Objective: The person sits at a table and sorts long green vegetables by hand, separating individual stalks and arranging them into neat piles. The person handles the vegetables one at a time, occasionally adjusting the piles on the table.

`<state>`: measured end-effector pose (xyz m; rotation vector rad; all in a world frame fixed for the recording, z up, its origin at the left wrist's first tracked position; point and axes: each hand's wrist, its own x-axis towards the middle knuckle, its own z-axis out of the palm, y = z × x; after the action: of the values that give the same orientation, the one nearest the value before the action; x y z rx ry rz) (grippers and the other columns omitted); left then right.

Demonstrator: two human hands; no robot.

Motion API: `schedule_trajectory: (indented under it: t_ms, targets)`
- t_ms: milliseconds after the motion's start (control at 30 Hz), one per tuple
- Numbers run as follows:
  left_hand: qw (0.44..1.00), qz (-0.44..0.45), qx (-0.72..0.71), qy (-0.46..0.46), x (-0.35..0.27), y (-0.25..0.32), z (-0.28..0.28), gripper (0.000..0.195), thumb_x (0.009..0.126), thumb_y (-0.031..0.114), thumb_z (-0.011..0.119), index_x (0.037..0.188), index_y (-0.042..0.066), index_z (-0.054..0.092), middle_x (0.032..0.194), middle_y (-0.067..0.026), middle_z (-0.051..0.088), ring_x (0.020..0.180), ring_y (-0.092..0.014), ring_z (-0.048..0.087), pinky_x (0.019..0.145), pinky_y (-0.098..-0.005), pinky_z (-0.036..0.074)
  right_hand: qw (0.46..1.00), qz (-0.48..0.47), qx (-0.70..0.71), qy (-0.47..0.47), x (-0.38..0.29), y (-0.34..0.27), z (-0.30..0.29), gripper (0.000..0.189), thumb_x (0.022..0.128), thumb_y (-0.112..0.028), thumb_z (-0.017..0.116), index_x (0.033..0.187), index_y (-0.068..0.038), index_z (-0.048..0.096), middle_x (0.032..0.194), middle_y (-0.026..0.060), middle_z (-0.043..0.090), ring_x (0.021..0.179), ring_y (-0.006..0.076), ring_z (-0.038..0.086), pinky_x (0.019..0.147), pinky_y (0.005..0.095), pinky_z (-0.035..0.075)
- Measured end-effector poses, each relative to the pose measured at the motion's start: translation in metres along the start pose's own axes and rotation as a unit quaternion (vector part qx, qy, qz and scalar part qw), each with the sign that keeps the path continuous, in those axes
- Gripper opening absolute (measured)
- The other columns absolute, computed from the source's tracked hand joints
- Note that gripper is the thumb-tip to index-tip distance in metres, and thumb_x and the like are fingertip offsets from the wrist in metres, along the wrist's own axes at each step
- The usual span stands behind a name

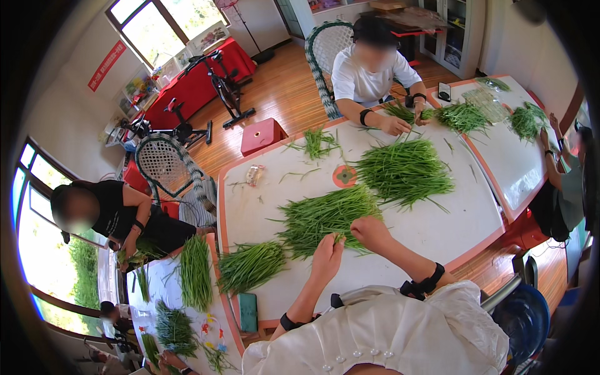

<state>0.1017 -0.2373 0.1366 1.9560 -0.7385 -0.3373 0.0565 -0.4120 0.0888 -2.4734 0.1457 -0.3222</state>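
Before me on the white table lies a broad pile of green chives. My left hand is at the pile's near edge, thumb and fingers pinched on a small bit of chive. To its right my right hand is raised at the pile's right end, fingers curled in; whether it holds anything is hidden. A smaller chive bundle rests to the left, and another large chive pile lies beyond.
Across the table a seated person handles chives. Loose trimmings and a small clear packet lie at the far left. A green case sits by the near edge. Other people work at adjoining tables, left and right. A blue basin stands behind my right.
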Motion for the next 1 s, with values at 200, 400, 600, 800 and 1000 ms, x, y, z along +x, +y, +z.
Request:
schedule_trajectory:
  t_ms: [200,400,600,800,1000]
  targets:
    - [0.995,0.071,0.076,0.012,0.011,-0.017,0.002,0.018,0.094,0.015,0.048,0.102,0.000,0.055,0.087,-0.0096,0.058,0.075,-0.015,0.053,0.069,-0.0271,0.044,0.995,-0.042,0.084,-0.033,-0.006,-0.023,-0.016,0.014,0.081,-0.022,0.060,0.082,-0.008,0.062,0.080,0.0101,0.062,0.080,0.0305,0.059,0.068,0.0415,0.048]
    - [0.992,-0.116,-0.030,-0.036,0.009,-0.007,-0.003,0.019,0.096,0.018,0.047,0.100,0.001,0.054,0.073,-0.0043,0.055,0.065,-0.011,0.051,0.062,-0.0266,0.043,0.971,0.059,0.219,-0.073,0.002,-0.027,-0.027,0.025,0.081,-0.029,0.064,0.086,-0.004,0.064,0.075,0.0111,0.066,0.068,0.0280,0.063,0.061,0.0351,0.049]
    - [0.992,-0.118,-0.034,-0.028,0.006,-0.016,-0.007,0.022,0.096,0.020,0.047,0.106,0.002,0.056,0.070,-0.0014,0.053,0.065,-0.009,0.051,0.060,-0.0247,0.042,0.990,0.121,0.061,-0.042,-0.006,0.022,0.003,0.020,0.079,-0.023,0.062,0.088,-0.005,0.063,0.077,0.0109,0.063,0.071,0.0279,0.061,0.065,0.0381,0.049]
    - [0.987,-0.151,-0.047,-0.036,0.002,-0.012,-0.008,0.026,0.095,0.023,0.049,0.110,0.003,0.056,0.069,-0.0016,0.054,0.065,-0.009,0.052,0.060,-0.0248,0.042,0.993,0.038,-0.107,0.028,-0.016,0.027,0.040,0.024,0.072,-0.016,0.068,0.093,-0.010,0.058,0.092,0.0094,0.055,0.093,0.0290,0.052,0.077,0.0390,0.048]
    - [0.983,-0.168,-0.049,-0.046,0.000,-0.013,-0.008,0.027,0.094,0.023,0.049,0.110,0.003,0.057,0.068,-0.0019,0.055,0.064,-0.009,0.052,0.060,-0.0246,0.042,0.986,0.041,-0.155,0.049,-0.010,0.022,0.047,0.018,0.073,-0.015,0.066,0.087,-0.009,0.056,0.091,0.0078,0.052,0.093,0.0274,0.051,0.075,0.0385,0.048]
